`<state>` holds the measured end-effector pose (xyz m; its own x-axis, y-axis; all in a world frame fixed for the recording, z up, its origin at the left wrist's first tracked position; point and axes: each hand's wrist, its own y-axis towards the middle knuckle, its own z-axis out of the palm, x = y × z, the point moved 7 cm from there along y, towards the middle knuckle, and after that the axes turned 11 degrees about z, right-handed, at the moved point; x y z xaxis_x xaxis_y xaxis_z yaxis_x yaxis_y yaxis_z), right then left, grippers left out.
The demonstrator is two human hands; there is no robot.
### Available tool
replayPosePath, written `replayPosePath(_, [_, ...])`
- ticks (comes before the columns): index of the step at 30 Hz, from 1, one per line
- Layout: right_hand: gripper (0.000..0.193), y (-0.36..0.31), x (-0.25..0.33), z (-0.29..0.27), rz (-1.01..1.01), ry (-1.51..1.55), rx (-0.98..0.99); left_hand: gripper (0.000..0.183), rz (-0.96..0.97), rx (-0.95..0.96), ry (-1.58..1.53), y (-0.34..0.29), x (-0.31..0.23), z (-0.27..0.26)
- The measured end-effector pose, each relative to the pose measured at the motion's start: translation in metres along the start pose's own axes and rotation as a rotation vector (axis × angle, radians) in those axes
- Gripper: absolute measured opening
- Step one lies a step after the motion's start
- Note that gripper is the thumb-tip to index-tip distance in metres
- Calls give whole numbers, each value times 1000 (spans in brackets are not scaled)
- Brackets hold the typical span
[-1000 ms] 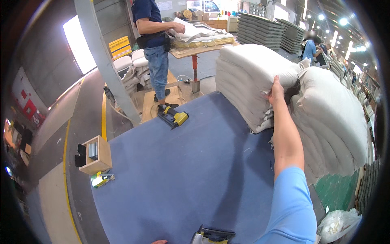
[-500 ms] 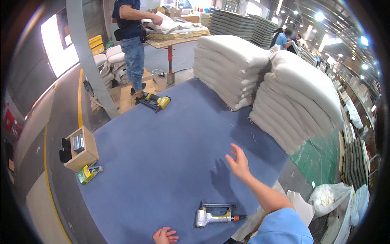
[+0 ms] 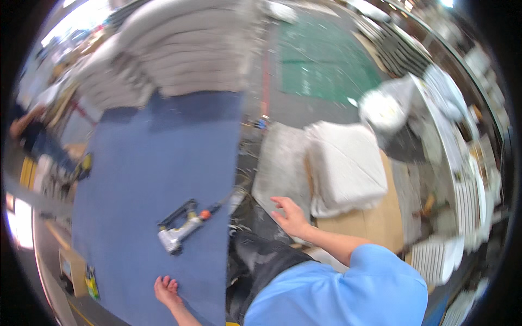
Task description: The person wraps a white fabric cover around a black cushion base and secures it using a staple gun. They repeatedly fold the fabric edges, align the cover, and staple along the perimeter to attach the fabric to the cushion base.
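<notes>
While the right hand (image 3: 292,216) hangs open and empty near the folded white padding (image 3: 345,165), the left hand (image 3: 166,289) rests flat at the near edge of the blue carpeted table (image 3: 152,163). The pneumatic stapler (image 3: 179,231) lies loose just beyond that hand, so a careless sweep could knock it off, and its hose (image 3: 220,205) trailing over the edge could snag a leg.

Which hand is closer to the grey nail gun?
Left. The left hand rests on the blue table just below the nail gun; the right hand reaches off to its right.
</notes>
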<state>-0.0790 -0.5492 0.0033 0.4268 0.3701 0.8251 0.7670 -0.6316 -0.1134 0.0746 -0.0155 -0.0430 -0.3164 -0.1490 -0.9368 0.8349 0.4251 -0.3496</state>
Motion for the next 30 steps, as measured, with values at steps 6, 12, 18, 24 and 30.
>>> replayPosePath(6, [42,-82,-137,-34,332,55,109,42,-40,38,-15,-14,-1,21])
replayPosePath(12, [35,-77,-266,-19,704,445,157,35,-287,230,1,-49,7,34])
replayPosePath(18, [34,-43,-379,-74,1172,976,-159,48,-267,65,255,-81,1,12])
replayPosePath(24, [68,-46,-493,-133,1348,1060,-610,54,-305,129,475,-130,-4,-15])
replayPosePath(30, [103,-17,-514,-115,1191,1479,-750,67,-286,236,564,-165,-17,-26])
